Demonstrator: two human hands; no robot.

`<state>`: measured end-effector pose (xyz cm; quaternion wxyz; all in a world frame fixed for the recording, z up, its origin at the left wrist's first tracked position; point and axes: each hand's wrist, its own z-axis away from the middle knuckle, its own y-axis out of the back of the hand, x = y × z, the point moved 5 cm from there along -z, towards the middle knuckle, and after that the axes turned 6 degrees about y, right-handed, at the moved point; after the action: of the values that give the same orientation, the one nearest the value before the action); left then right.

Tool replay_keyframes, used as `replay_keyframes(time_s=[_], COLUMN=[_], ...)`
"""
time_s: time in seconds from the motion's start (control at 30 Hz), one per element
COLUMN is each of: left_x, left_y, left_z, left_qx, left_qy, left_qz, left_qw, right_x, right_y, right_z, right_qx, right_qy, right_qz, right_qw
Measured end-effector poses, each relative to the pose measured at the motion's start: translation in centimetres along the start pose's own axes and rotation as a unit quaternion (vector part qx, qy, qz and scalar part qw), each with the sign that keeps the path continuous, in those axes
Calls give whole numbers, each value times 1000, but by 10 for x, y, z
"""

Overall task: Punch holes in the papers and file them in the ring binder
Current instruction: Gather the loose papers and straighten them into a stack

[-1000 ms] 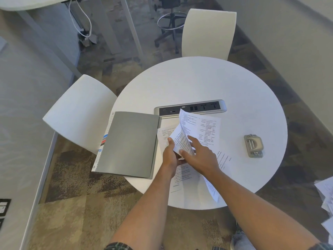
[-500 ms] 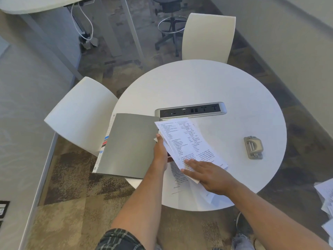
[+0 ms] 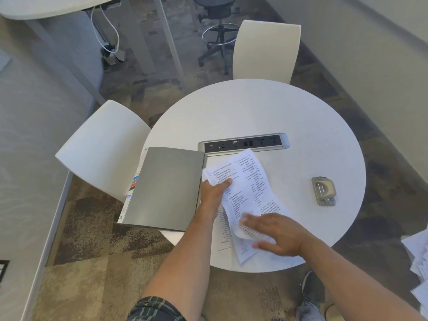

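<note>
An open ring binder lies at the table's left side, its grey cover (image 3: 165,188) flipped out over the edge. Printed papers (image 3: 250,181) lie on the binder's right half, skewed and slightly curled. My left hand (image 3: 212,194) rests at the papers' left edge, with the thumb on top of them near the spine. My right hand (image 3: 275,235) lies flat, fingers spread, on the lower part of the top sheet. The rings are hidden under the paper. A metal hole punch (image 3: 323,191) sits alone at the table's right.
The round white table (image 3: 254,112) has a silver power strip (image 3: 245,143) set in its middle. White chairs stand at the left (image 3: 102,147) and at the far side (image 3: 266,49). More loose sheets (image 3: 416,256) lie at the right edge of view.
The top sheets, lifted and folded back a second ago, have come down flat. My right hand has moved from pinching them to pressing on their lower part.
</note>
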<state>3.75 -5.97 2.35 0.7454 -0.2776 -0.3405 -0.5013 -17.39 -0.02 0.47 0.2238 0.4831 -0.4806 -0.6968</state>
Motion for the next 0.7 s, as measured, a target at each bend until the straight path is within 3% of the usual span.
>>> replay_keyframes(time_s=[0.07,0.17,0.2,0.3,0.47,0.63,0.7], left_x=[4,10,13,23,53,65,56], left_y=[0,-1,-1,-4,-12,-7,-3], left_z=[1,2,3,5,11,12,11], left_qx=[-26,-79,-97,-146,-192,-212,-205], left_qy=[4,10,11,-1,-50,-86,-77], left_qz=[13,17,14,-10,-8,17,3], left_qw=[1000,997,995,989,980,973,976], right_x=[13,33,39,57,57,53,50], right_y=[26,56,60,68,88,112,115], right_z=[3,10,10,4,-6,-6,-6], right_qx=[158,367,392,394,393,495,509], right_qy=[-144,-303,-325,-317,-248,-185,-159], right_qz=[-129,-311,-354,-483,-570,-576,-577], right_qw=[968,823,785,716,678,623,619])
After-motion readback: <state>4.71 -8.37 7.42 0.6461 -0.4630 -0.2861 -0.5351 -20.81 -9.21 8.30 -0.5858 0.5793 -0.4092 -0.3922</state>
